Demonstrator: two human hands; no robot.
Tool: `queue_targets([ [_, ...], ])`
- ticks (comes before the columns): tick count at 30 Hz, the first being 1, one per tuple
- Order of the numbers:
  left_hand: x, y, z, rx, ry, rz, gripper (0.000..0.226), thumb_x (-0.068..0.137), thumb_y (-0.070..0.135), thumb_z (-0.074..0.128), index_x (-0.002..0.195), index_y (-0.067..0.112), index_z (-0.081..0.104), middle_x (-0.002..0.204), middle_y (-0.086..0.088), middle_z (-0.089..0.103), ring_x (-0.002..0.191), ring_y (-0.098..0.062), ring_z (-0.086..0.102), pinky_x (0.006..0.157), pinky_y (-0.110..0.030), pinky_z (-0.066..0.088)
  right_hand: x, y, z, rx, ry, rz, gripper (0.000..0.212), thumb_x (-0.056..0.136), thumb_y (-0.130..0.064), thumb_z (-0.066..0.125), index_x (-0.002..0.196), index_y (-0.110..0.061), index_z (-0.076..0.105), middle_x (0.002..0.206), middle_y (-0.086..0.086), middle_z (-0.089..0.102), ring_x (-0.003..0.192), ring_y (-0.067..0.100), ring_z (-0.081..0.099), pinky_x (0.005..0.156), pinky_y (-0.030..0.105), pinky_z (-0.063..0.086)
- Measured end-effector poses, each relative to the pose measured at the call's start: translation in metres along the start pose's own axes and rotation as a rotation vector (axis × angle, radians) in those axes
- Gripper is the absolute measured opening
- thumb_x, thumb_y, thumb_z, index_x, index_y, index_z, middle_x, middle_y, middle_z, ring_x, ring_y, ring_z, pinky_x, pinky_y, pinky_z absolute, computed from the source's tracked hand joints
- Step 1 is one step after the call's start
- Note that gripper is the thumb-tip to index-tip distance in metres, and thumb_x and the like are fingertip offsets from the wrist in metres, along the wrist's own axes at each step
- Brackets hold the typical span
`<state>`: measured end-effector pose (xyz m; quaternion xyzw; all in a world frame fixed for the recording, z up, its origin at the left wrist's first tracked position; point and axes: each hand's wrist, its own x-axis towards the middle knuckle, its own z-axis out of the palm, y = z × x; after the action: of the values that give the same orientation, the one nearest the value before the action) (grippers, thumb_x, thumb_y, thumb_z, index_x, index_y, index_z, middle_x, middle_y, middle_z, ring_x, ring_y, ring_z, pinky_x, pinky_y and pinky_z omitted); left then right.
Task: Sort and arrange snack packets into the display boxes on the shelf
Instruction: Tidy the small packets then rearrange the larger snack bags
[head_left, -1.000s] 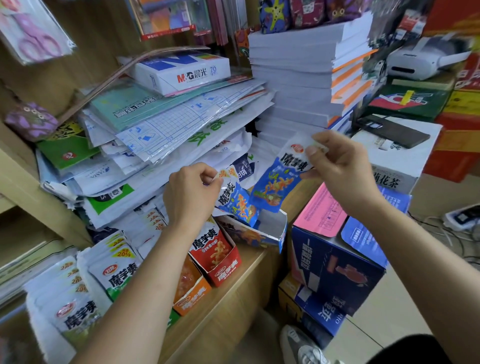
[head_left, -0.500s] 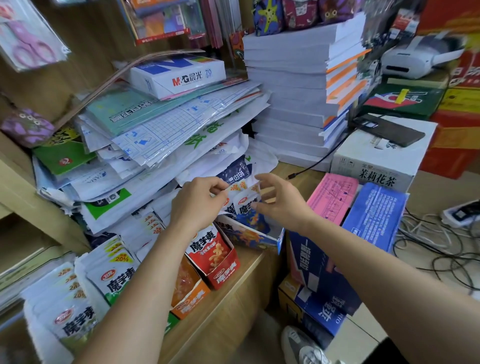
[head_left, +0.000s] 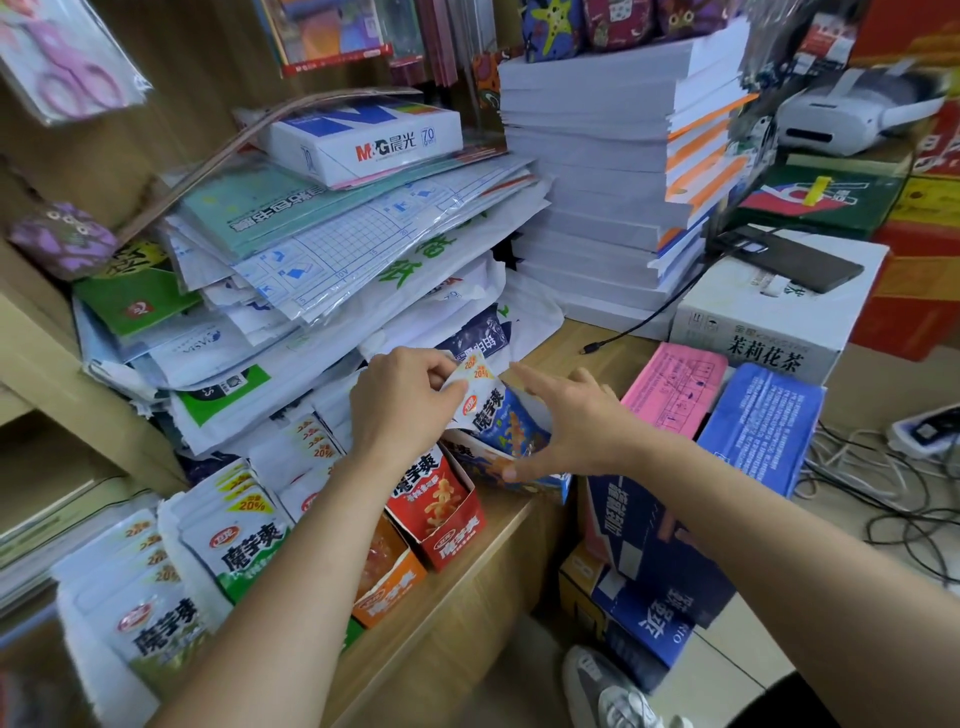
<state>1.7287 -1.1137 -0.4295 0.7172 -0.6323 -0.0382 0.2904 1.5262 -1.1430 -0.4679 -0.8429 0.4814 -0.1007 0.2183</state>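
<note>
one wooden shelf (head_left: 467, 597) is seen running from 7 o'clock up to the centre. a slumped pile of wrapped paper packs (head_left: 332, 244) is heaped on it at 10 o'clock, and a tall stack of white reams (head_left: 587, 171) is set at 1 o'clock. loose green-and-white snack packets (head_left: 244, 545) are spread at 8 o'clock. three display boxes are lined up along the shelf's front edge: an orange box (head_left: 387, 592) at 7 o'clock, a red box (head_left: 452, 535) just beside it, and a blue box (head_left: 485, 465) near the centre. blue snack packets (head_left: 506, 421) are stood upright in the blue box. their top edges are pinched by the left hand (head_left: 405, 405), fingers curled. the right hand (head_left: 566, 431) is held apart from the left, fingers straight, laid against the packets' 3 o'clock side, with its thumb touched to the box front.
</note>
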Motion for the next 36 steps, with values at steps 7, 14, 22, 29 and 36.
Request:
queue_targets([
  [7,-0.002,0.002,-0.002,0.048,0.108,0.034,0.006,0.085,0.027,0.077,0.088,0.022,0.079,0.073,0.009,0.073,0.072,-0.018,0.07,0.069,-0.036,0.059,-0.008,-0.015,0.02,0.012,0.049,0.109,0.084,0.061,-0.065,0.078,0.128,-0.029,0.043,0.104,-0.004,0.066,0.087,0.021,0.064,0.073,0.038,0.059],
  [14,0.003,-0.005,-0.009,0.01,-0.001,0.011,0.006,0.078,0.031,0.082,0.082,0.028,0.077,0.065,0.017,0.064,0.071,-0.008,0.068,0.069,-0.029,0.057,-0.017,-0.017,0.029,0.16,0.074,0.011,0.084,0.075,-0.069,0.072,0.14,-0.034,0.031,0.119,-0.002,0.059,0.103,0.021,0.061,0.088,0.041,0.054],
  [22,0.004,-0.023,-0.025,-0.142,-0.226,0.096,0.028,0.078,0.036,0.085,0.104,0.036,0.074,0.093,0.017,0.073,0.091,-0.002,0.068,0.088,-0.036,0.056,-0.003,-0.006,0.031,0.19,0.048,-0.159,0.08,0.087,-0.048,0.071,0.155,-0.039,0.03,0.141,-0.003,0.049,0.126,0.017,0.05,0.102,0.033,0.042],
  [29,0.0,-0.03,-0.047,0.014,-0.405,0.231,0.02,0.079,0.022,0.085,0.093,0.035,0.078,0.125,0.013,0.065,0.117,-0.007,0.057,0.102,-0.033,0.044,-0.002,-0.005,0.027,0.248,0.013,-0.131,0.085,0.081,-0.056,0.074,0.154,-0.038,0.032,0.137,-0.001,0.05,0.123,0.018,0.052,0.105,0.04,0.044],
  [36,0.0,-0.024,-0.036,-0.212,-0.099,0.207,0.007,0.083,0.041,0.074,0.087,0.036,0.073,0.085,0.015,0.073,0.083,-0.013,0.068,0.077,-0.044,0.057,-0.001,-0.004,0.024,0.359,-0.007,-0.111,0.06,0.078,-0.049,0.081,0.131,-0.033,0.056,0.118,-0.006,0.062,0.107,0.011,0.06,0.093,0.032,0.051],
])
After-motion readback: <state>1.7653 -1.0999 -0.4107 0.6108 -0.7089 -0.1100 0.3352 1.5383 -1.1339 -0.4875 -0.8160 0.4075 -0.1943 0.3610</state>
